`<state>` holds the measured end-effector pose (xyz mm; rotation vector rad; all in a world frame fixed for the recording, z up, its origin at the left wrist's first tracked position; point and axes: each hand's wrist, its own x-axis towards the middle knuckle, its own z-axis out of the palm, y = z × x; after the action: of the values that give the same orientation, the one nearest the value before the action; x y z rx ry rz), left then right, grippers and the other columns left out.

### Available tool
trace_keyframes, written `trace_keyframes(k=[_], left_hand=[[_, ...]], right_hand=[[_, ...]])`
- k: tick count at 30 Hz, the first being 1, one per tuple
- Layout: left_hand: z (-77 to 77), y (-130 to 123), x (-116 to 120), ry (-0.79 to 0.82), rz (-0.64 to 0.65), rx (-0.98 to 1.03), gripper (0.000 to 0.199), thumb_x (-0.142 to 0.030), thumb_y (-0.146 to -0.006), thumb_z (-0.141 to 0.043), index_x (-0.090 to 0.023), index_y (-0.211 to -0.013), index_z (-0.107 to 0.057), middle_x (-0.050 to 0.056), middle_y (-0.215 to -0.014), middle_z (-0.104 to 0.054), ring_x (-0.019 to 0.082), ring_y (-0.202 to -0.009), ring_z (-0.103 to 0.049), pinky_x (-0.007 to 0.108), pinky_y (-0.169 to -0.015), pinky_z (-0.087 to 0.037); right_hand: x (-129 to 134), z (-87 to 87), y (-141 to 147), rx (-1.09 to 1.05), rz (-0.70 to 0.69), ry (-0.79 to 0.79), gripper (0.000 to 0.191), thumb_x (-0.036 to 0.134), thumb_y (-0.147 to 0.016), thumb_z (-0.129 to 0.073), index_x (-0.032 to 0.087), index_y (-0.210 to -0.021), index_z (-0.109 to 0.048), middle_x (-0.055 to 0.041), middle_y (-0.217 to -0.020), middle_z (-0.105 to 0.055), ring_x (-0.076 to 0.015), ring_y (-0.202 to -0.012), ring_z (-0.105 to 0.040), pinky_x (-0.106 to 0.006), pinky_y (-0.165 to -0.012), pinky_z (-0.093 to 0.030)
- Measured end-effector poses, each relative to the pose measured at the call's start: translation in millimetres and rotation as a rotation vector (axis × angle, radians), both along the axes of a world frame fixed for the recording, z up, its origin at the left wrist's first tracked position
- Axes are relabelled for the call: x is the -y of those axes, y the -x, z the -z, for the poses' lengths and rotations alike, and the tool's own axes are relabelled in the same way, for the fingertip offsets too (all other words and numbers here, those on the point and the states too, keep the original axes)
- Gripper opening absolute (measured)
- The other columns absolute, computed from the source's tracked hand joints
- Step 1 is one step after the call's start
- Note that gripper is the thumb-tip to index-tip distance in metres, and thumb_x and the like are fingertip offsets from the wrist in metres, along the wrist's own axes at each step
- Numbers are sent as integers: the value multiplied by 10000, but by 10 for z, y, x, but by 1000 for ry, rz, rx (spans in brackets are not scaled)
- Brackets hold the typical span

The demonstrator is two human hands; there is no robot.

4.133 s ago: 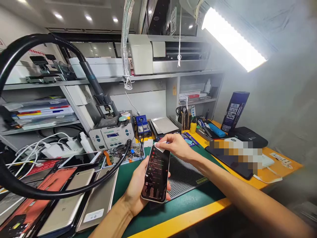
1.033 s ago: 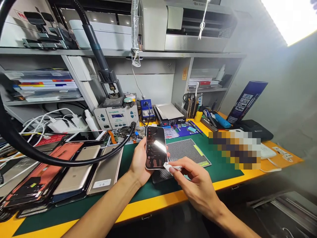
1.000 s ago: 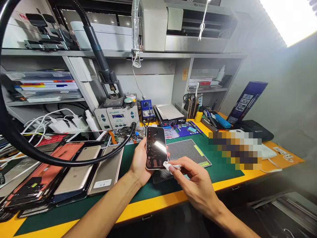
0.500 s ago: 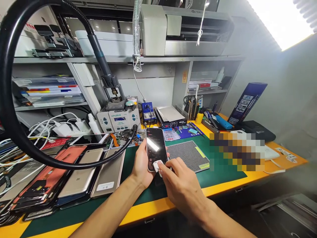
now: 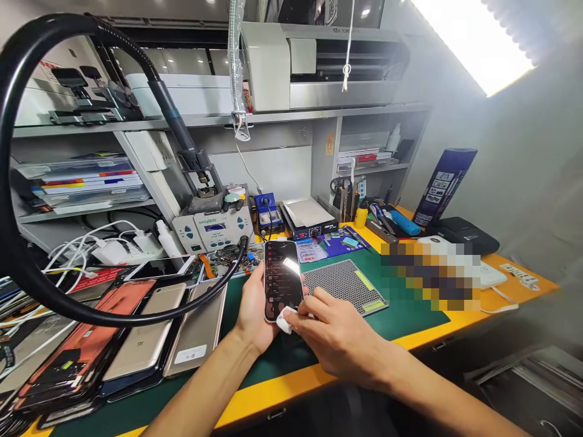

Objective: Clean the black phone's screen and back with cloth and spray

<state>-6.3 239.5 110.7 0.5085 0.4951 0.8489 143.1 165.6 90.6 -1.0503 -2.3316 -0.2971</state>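
Observation:
A smartphone point(image 5: 282, 280) with a dark lit screen is held upright over the green mat point(image 5: 410, 318). My left hand point(image 5: 255, 309) wraps round it from the left and below, the fingertips showing at its right edge. My right hand point(image 5: 330, 331) pinches a small white wipe point(image 5: 285, 320) at the lower right corner of the phone. The wipe overlaps the phone's bottom edge. Behind my right hand lies a grey perforated pad point(image 5: 348, 282) with yellow-green labels.
Several phones and phone parts point(image 5: 143, 340) lie at the left under a black hose point(image 5: 13, 182). A soldering station point(image 5: 216, 227), a flat heating plate point(image 5: 310, 215) and a tray of parts point(image 5: 223, 261) stand behind. A blurred patch point(image 5: 430, 273) covers something at the right.
The camera view has shifted slightly. My right hand has moved the wipe a little down and left, from the phone's lower screen to its bottom corner. My left hand still holds the phone.

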Motion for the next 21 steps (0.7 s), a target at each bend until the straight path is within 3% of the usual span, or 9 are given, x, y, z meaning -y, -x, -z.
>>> trace_keyframes(k=[6, 11, 17, 21], left_hand=[[5, -21, 16, -42, -55, 44, 314, -313, -983, -408, -139, -901, -657, 80, -861, -729, 185, -725, -700, 311, -699, -575], [0, 11, -1, -17, -26, 21, 368, -355, -986, -389, -123, -936, -671, 104, -836, -728, 205, -716, -707, 335, -688, -579], [24, 60, -24, -7, 16, -50, 428, -423, -983, -361, -115, -995, -658, 148, -839, -727, 251, -682, -713, 390, -637, -578], [13, 56, -4, -19, 31, -74, 430, -433, -983, -364, -111, -1035, -645, 168, -890, -734, 278, -698, -720, 396, -609, -573]], right_hand=[[-152, -16, -61, -113, 151, -30, 276, 47, -943, -504, 164, -1165, -619, -72, -928, -587, -196, -835, -465, -298, -664, -421], [-11, 68, 8, -47, 56, -16, 333, 16, -918, -496, 125, -1217, -592, -89, -942, -593, -205, -810, -463, -316, -646, -438], [182, 289, -7, 25, 56, -180, 368, 13, -942, -479, 36, -1305, -539, -94, -868, -607, -196, -721, -436, -336, -609, -436], [131, 266, -123, 34, 55, -221, 358, 19, -953, -475, 40, -1303, -545, -79, -842, -616, -189, -694, -442, -331, -588, -420]])
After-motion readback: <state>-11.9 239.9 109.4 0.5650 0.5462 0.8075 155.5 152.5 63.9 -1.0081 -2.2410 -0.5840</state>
